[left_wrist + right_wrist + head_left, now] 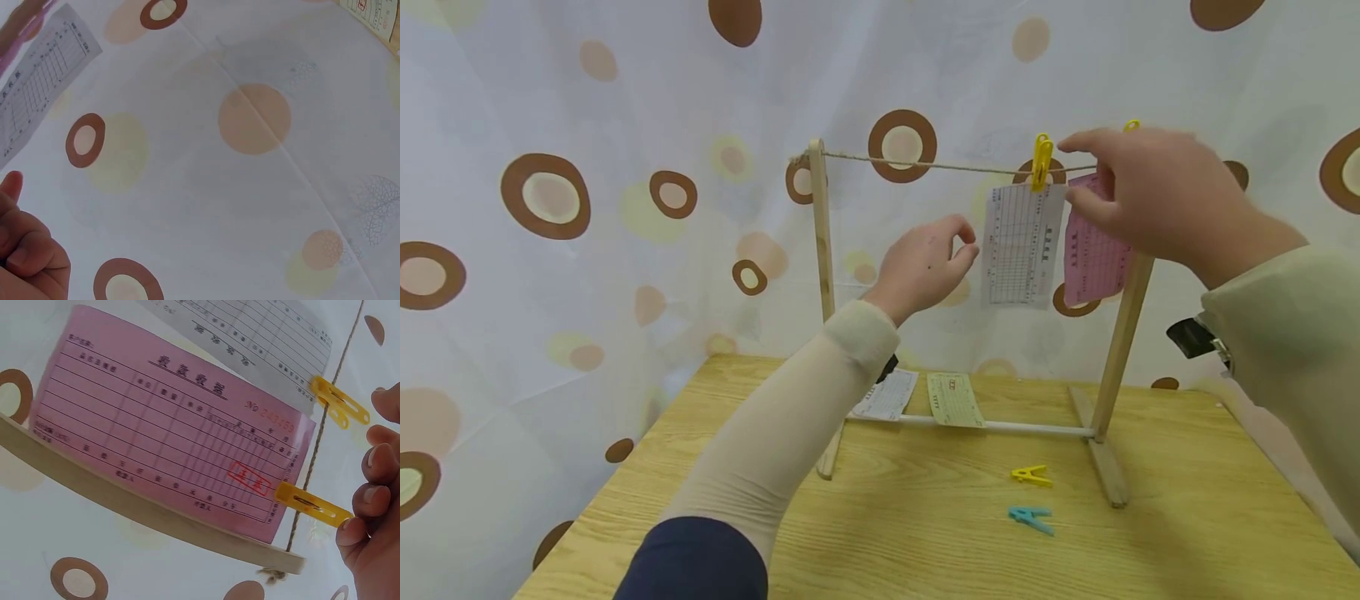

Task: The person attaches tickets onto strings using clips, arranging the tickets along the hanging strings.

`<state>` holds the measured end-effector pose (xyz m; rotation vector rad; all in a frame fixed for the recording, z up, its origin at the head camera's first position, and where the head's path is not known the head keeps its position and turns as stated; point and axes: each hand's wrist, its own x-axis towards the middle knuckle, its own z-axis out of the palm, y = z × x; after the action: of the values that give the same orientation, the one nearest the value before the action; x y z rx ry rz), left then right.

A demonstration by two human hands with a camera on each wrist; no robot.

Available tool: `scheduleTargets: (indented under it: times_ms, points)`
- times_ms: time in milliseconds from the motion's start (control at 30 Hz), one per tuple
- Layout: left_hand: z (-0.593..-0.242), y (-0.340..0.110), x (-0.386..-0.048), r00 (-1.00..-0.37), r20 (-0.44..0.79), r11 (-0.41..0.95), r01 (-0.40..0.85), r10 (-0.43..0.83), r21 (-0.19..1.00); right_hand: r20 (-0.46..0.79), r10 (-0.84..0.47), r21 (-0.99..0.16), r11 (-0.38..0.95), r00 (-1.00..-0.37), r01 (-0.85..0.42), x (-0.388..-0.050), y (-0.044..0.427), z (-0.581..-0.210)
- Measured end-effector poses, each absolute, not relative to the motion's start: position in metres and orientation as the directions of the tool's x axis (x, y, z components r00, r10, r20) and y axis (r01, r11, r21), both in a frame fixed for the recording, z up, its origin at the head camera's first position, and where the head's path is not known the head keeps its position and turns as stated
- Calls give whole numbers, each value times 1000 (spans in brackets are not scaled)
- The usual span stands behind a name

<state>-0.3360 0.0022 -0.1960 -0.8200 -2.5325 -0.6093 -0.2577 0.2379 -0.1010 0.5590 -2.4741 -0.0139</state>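
A white receipt slip hangs from the string by a yellow clothespin. Beside it hangs a pink receipt slip, held by another yellow clothespin. My right hand is at the string, thumb and forefinger spread apart just right of the white slip's clothespin. In the right wrist view its lower fingers overlap the end of the pink slip's clothespin; contact is unclear. Left of the white slip, my left hand hovers with loosely curled fingers and holds nothing.
A wooden post and a right post carry the string. On the table lie a yellow clothespin and a blue clothespin. A green slip and another white slip lie at the lower bar.
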Motion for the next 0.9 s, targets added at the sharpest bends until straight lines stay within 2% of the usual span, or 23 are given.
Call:
scheduleTargets:
  times_ms: [200, 500, 900]
  points:
    - [-203, -5, -336, -740, 486, 723, 634, 465, 274, 542, -377, 84, 913, -751, -398, -254, 245, -116]
    - [-229, -12, -337, -753, 437, 687, 644, 492, 336, 556, -388, 38, 895, -735, -445, -251, 251, -156]
    - [-260, -18, -339, -780, 379, 683, 622, 498, 382, 484, -359, -54, 898, -798, -436, -250, 263, -202]
